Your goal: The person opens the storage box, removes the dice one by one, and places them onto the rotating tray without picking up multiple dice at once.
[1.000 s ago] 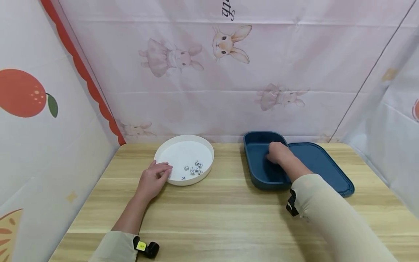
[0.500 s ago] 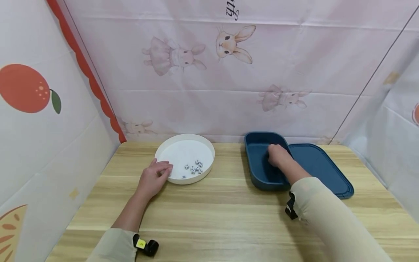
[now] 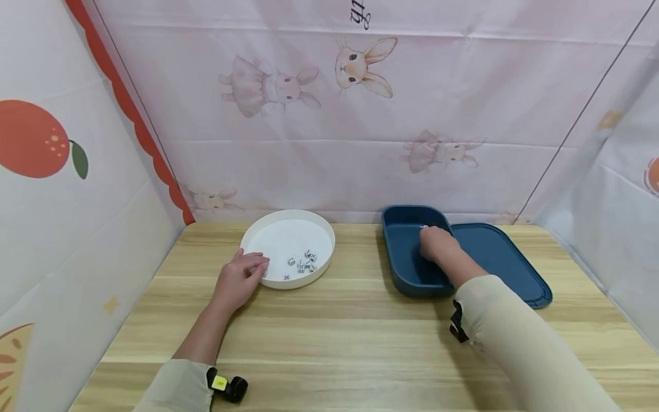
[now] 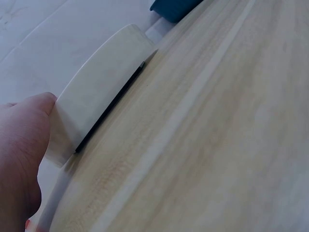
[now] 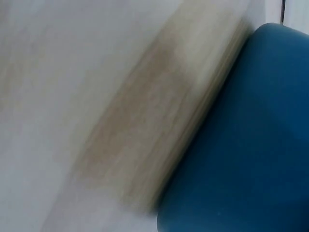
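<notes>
A round white tray (image 3: 278,234) with a raised rim holds several white dice (image 3: 307,265) with dark pips, mostly at its front right. My left hand (image 3: 239,280) grips the tray's near-left rim; in the left wrist view the thumb (image 4: 41,104) lies against the outer wall. My right hand (image 3: 440,245) reaches down into a deep dark blue box (image 3: 407,260), fingers curled and largely hidden behind the knuckles. At its fingertips shows a small pale, die-sized thing (image 3: 425,227). In the right wrist view only the blue box's outer side shows, not the hand.
A dark blue lid (image 3: 494,257) lies flat on the wooden table (image 3: 329,343), against the box's right side. Behind the tray and box hangs a pink cloth backdrop (image 3: 309,166); patterned white cloth (image 3: 46,229) lines the left, and more cloth lines the right.
A small pale thing has come into sight at my right fingertips inside the box. My left hand stays at the tray's rim; the dice have not moved.
</notes>
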Demonstrator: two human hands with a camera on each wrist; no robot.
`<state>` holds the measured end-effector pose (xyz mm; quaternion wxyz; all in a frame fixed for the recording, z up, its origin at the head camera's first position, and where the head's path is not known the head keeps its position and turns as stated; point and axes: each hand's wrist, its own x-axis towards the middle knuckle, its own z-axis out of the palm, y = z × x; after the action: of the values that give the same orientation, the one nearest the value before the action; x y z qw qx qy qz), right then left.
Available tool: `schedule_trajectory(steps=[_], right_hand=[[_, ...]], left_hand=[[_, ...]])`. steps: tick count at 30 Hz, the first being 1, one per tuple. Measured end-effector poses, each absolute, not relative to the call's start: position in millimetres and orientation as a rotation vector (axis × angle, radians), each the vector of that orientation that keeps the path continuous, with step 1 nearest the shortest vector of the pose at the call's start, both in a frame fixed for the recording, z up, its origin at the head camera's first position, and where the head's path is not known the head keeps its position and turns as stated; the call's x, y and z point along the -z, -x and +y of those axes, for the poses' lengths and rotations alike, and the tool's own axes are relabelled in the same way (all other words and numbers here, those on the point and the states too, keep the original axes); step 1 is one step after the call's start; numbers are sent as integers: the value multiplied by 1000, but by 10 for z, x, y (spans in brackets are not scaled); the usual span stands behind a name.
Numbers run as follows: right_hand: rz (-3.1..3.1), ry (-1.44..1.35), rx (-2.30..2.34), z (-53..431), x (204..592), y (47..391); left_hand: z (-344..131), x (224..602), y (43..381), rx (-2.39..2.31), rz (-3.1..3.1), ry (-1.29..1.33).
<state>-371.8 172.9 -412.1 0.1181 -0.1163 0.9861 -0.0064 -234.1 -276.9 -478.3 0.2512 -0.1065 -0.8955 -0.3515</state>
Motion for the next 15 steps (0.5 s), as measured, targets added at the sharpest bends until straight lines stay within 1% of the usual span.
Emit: schedule_trajectory(steps=[11, 15], right_hand=[[2931, 501, -86, 1721, 4110, 3711], [2939, 516, -82, 1728, 4114, 3698]], left_hand=[[-2758, 4760, 2329, 951, -2429, 296], [-2763, 4770, 2330, 952, -2424, 303]])
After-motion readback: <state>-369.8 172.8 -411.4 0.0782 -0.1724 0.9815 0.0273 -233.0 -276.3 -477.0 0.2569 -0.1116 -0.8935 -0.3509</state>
